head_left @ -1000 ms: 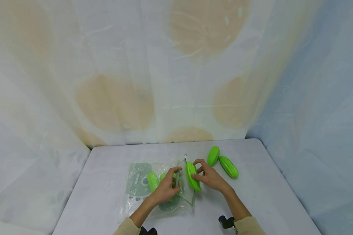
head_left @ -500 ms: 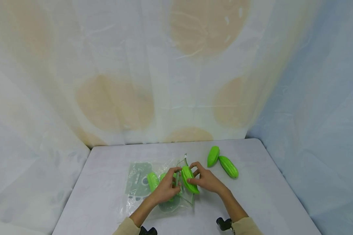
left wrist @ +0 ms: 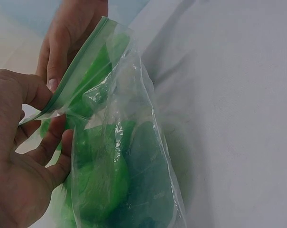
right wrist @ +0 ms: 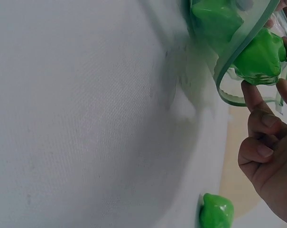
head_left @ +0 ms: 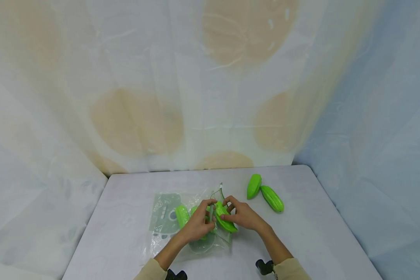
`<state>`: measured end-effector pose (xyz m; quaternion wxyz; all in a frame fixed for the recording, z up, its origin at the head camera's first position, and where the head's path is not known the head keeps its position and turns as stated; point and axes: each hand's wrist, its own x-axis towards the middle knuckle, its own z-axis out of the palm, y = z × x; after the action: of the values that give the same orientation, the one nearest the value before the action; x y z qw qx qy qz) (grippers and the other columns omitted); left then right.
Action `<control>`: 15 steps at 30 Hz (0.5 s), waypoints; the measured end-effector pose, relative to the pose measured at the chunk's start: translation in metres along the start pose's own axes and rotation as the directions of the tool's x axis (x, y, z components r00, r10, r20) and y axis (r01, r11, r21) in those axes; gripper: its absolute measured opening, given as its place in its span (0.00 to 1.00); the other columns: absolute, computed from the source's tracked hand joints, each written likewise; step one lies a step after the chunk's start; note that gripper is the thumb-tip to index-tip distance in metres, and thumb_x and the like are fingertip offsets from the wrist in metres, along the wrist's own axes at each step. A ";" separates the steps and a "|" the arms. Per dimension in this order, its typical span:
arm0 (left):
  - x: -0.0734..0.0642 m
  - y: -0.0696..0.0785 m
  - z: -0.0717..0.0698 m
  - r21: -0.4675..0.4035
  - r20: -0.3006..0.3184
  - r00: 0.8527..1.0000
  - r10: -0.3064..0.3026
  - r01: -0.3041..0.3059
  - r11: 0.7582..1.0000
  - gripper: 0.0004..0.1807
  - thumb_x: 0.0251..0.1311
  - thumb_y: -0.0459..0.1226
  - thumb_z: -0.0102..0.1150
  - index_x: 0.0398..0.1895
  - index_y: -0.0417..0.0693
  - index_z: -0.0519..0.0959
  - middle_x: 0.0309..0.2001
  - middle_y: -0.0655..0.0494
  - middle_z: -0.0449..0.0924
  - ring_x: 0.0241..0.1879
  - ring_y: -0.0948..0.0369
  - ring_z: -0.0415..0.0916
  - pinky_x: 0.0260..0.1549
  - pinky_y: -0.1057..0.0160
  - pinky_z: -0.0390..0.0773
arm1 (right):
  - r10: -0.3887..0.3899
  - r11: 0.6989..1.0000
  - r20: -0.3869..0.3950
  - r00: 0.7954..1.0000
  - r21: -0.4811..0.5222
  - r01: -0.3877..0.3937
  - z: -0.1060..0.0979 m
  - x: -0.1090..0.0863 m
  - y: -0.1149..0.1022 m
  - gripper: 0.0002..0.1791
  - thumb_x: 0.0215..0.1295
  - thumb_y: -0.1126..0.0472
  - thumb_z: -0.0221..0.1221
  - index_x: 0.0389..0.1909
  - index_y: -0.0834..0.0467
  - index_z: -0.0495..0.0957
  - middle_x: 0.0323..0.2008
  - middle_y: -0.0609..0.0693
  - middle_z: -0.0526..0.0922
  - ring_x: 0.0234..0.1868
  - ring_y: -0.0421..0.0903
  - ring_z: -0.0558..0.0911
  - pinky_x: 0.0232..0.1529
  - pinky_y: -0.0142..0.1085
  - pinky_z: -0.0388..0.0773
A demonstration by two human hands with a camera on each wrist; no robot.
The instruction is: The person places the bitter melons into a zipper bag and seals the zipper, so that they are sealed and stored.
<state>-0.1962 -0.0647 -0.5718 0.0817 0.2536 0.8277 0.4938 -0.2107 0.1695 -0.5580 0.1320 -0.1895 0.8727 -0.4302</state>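
A clear zip-top bag [head_left: 166, 214] with a green seal strip and a printed pattern lies on the table. Through its film show green ridged gourds [head_left: 182, 216]. My left hand [head_left: 197, 224] pinches the bag's edge at its mouth, thumb and fingers on either side of the strip [left wrist: 76, 73] in the left wrist view. My right hand [head_left: 246, 215] holds another ridged gourd [head_left: 225, 219] by the fingertips, partly inside the bag's open mouth. In the right wrist view, that gourd [right wrist: 261, 59] overlaps the strip, its far end hidden behind the film.
Two more green gourds [head_left: 254, 186] [head_left: 272, 199] lie close together on the white table [head_left: 301, 233], back right of my right hand. Patterned curtains [head_left: 227, 97] hang behind the table and at both sides.
My right hand has moved left and slightly down, carrying the gourd from beside the bag into its mouth. My left hand stays in place on the bag's edge.
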 end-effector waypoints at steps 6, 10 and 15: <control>0.001 0.000 0.000 0.002 -0.002 1.000 0.007 -0.007 1.000 0.38 0.57 0.28 0.59 0.72 0.53 0.60 0.58 0.55 0.69 0.45 0.59 0.75 0.37 0.65 0.79 | 0.000 1.000 0.003 1.000 0.000 0.000 0.000 0.000 0.000 0.23 0.64 0.41 0.65 0.54 0.44 0.71 0.41 0.49 0.83 0.37 0.46 0.81 0.35 0.40 0.77; 0.001 -0.001 0.000 -0.001 0.001 1.000 0.005 -0.005 1.000 0.38 0.58 0.28 0.60 0.72 0.54 0.61 0.59 0.55 0.68 0.45 0.58 0.74 0.36 0.65 0.79 | -0.005 1.000 0.008 1.000 0.001 0.005 0.000 0.000 0.001 0.23 0.64 0.41 0.64 0.54 0.46 0.71 0.41 0.50 0.83 0.38 0.48 0.81 0.35 0.41 0.77; 0.000 -0.003 0.000 -0.003 0.003 1.000 0.006 -0.006 1.000 0.37 0.58 0.27 0.59 0.71 0.55 0.61 0.59 0.55 0.68 0.45 0.58 0.74 0.36 0.65 0.78 | -0.008 1.000 0.014 1.000 -0.019 0.008 0.000 0.000 0.001 0.23 0.66 0.41 0.62 0.55 0.47 0.71 0.42 0.50 0.83 0.39 0.45 0.81 0.37 0.42 0.78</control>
<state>-0.1970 -0.0656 -0.5744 0.0818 0.2569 0.8261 0.4948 -0.2106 0.1701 -0.5593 0.1346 -0.1975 0.8751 -0.4208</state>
